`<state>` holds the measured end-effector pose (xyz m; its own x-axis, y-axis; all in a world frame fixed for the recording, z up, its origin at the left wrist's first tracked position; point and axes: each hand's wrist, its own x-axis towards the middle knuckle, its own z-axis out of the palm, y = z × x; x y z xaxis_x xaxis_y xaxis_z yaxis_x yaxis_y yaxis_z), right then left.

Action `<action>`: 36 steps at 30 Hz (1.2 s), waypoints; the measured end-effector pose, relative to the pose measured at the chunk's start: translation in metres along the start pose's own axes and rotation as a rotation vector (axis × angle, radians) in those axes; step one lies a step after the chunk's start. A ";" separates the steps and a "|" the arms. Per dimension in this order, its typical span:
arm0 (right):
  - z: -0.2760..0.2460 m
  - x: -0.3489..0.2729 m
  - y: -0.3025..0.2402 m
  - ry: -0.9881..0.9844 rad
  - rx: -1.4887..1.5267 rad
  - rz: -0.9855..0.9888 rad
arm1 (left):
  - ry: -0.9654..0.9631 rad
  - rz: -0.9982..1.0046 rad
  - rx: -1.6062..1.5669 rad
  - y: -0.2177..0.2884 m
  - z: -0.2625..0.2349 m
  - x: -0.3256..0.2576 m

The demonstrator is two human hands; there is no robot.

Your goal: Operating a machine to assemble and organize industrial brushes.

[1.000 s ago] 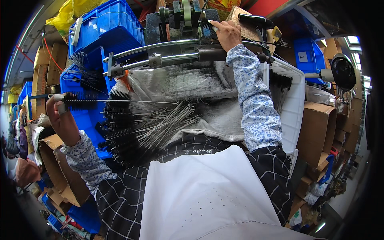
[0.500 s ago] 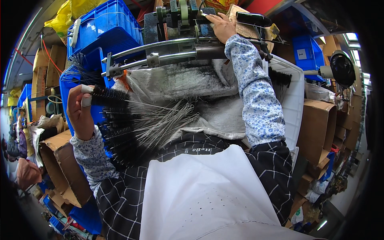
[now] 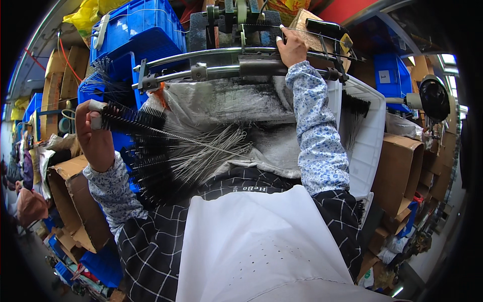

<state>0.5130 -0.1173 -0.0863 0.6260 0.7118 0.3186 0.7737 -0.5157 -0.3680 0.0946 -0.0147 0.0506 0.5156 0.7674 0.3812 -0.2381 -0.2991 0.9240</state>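
Observation:
My left hand (image 3: 96, 137) pinches the black bristled end of a wire brush (image 3: 132, 120) between white-wrapped fingertips. Its twisted wire stem runs down to the right across a fanned pile of similar brushes (image 3: 156, 163) on the cloth in front of me. At the machine (image 3: 226, 32), my right hand (image 3: 293, 49) has its thumb and forefinger closed around a thin wire brush (image 3: 261, 23). The dark bristles of that brush lie across the machine's middle, and its wire passes to the right of my fingers.
Curved metal rails (image 3: 221, 72) cross in front of the machine. A blue crate (image 3: 136, 32) stands at the far left, above more wire brushes (image 3: 103, 83). At right are a white plastic bin (image 3: 370, 136) holding brushes, a cardboard box (image 3: 397, 173) and a small fan (image 3: 433, 98).
My right hand has moved to the right along the machine, its fingers drawing in. My left hand has shifted a little left, pulling one brush clear of the pile's top edge.

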 end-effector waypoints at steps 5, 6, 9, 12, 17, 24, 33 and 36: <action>0.002 -0.001 -0.013 0.007 -0.004 -0.010 | 0.078 -0.011 -0.009 0.019 -0.035 -0.014; 0.003 -0.001 -0.018 0.003 0.009 -0.017 | 0.086 -0.009 0.004 0.024 -0.046 -0.021; 0.006 -0.001 -0.023 0.009 -0.016 -0.020 | 0.222 -0.019 0.037 0.026 -0.051 -0.026; 0.013 -0.001 -0.041 0.019 0.002 -0.028 | 0.245 -0.007 0.088 0.032 -0.044 -0.027; 0.021 -0.007 -0.072 0.023 -0.042 -0.009 | 0.064 -0.038 -0.017 0.012 -0.021 -0.010; 0.010 -0.006 -0.053 -0.016 -0.027 -0.012 | 0.101 -0.065 0.192 0.005 0.010 -0.004; -0.022 0.027 0.049 -0.171 0.100 -0.020 | 0.127 -0.226 0.009 -0.004 0.008 0.006; -0.020 0.045 0.051 -0.064 -0.226 0.106 | -0.005 -0.256 -0.038 -0.007 0.022 0.016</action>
<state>0.5823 -0.1211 -0.0726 0.7031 0.6728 0.2302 0.7105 -0.6778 -0.1892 0.1223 -0.0129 0.0511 0.5675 0.8123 0.1350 -0.1294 -0.0739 0.9888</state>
